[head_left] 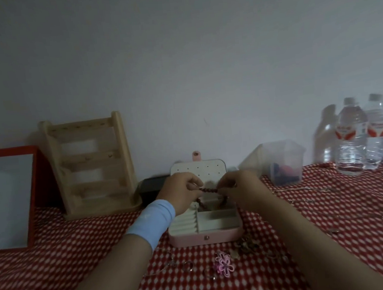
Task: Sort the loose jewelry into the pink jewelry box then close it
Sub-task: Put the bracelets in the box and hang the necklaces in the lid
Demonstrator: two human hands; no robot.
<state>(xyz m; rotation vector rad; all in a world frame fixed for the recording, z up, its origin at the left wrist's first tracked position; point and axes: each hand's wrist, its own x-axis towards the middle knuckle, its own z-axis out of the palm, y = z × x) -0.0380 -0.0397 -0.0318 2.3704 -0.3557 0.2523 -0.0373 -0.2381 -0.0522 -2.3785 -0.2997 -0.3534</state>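
1. Head view, and I'm looking down at both hands raised over the open pink jewelry box [205,236]. My left hand [181,193] and right hand [240,188] each pinch one end of a dark red beaded bracelet [208,189], so each grip is closed on it, fingertips only.

2. The top run of beads is pulled taut between the two grips, and the rest of the loop sags just below them into the back of the box. I'd say it's held spread like this so it drops in flat rather than bunched.

3. Under the grips sit the cream compartments: ring rolls below my left grip, open trays below my right. The lid [198,171] stands upright just behind the grips, out of the way, with its snap tab on top.

4. Nearer me than the grips, on the red checked bench [80,262], more loose pieces wait: a pink flower piece [225,264], a brownish tangle [246,247] and thin rings too dim to name.

5. So sorting is underway, and closing comes much later.
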